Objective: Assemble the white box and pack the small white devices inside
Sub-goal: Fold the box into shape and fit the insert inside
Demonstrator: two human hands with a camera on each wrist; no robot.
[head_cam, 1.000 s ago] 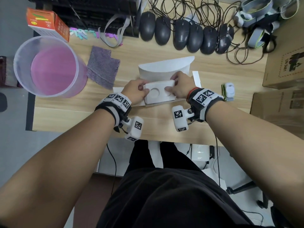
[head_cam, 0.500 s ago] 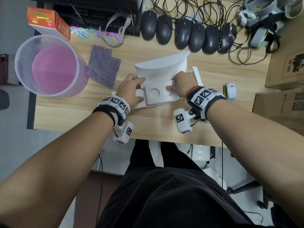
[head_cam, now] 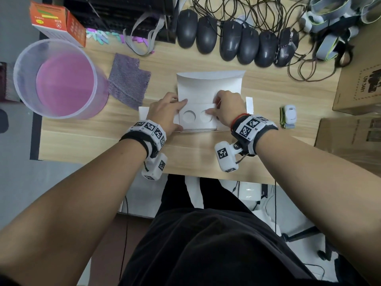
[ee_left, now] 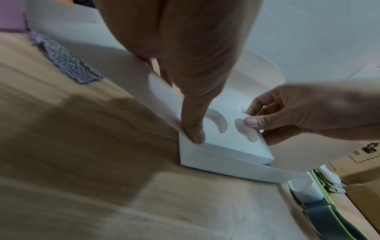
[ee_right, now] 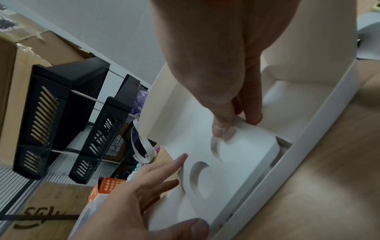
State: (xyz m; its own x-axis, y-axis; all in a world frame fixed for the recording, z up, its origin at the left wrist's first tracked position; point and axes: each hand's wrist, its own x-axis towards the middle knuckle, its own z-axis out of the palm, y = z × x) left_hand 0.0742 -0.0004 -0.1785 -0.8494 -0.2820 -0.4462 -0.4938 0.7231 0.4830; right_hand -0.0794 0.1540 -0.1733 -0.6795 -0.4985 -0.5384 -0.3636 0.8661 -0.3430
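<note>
White box (head_cam: 208, 89) lies on the table (head_cam: 195, 153) btwn our hands, long axis left-right; left hand (head_cam: 165, 114) flat, steadying the insert (head_cam: 198, 118); right hand (head_cam: 228, 106) prob. pinching its right end; device (head_cam: 290, 114) nearer right.

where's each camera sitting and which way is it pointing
Head: on the head, facing down at the wooden desk; both forearms show.
Left wrist: along the left hand toward the white foam insert with two round holes.
Right wrist: along the right hand toward the same insert.
Both wrist views share the insert and both hands.
</note>
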